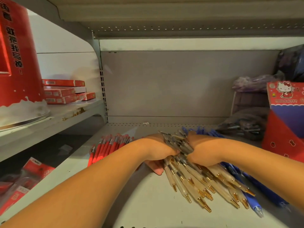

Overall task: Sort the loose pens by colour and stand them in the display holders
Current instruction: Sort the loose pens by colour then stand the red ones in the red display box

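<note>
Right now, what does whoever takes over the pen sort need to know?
Left hand, right hand: both grip the clear pens, a bundle lying on the shelf.
Red pens lie piled to its left, blue pens to its right.
Done: colours look separated.
Left: stand each lot in holders. The red box at right shows no pens from here.
</note>
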Tool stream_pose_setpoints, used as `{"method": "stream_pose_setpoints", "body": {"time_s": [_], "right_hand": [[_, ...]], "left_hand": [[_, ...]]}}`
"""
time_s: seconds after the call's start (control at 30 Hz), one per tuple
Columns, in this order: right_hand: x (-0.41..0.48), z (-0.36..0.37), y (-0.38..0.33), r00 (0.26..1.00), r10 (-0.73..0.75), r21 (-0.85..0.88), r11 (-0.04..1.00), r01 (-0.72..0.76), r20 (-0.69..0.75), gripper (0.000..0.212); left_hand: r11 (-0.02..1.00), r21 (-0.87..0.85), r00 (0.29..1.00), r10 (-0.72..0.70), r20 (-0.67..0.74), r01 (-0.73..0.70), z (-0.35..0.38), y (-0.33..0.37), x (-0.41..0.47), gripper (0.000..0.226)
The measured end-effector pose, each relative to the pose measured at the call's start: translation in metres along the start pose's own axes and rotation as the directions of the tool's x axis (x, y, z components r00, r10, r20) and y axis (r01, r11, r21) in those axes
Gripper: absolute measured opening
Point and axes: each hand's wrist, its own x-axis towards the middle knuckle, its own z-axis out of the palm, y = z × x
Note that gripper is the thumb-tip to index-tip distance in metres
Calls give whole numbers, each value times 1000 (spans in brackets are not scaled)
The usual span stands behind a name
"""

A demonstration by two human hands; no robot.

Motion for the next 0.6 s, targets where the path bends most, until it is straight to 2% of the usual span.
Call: {"method": "stream_pose_setpoints", "body": {"time_s": [0.07,0.17,0.23,0.3,0.37,0.53,0.6], "right_hand": [[-3,-8,7,1000,25,66,998,-25,-8,57],[-8,-22,18,993,67,203,978,-46,-95,51],[-10,-28,18,985,116,370,927,-62,-126,56],[-8,-29,11,987,110,481,876,-39,-120,44],[-5,-30,-2,990,83,493,870,-18,-111,25],[7,-31,-33,984,53,527,849,45,-169,44],[9,-32,-39,985,15,551,830,84,-173,38]], "left_hand": [[1000,18,1000,7,-9,-7,-5,-1,-2,26],[996,81,998,41,-50,-37,-13,-2,-5,24],[984,166,991,87,-103,-69,-20,-2,-5,25],[975,196,980,132,-152,-101,-25,-1,-6,25],[989,94,973,132,-187,-116,-29,0,-7,26],[963,-247,985,69,-159,-108,-27,3,-10,20],[899,-429,994,43,-101,-83,-25,4,-12,17]]}}
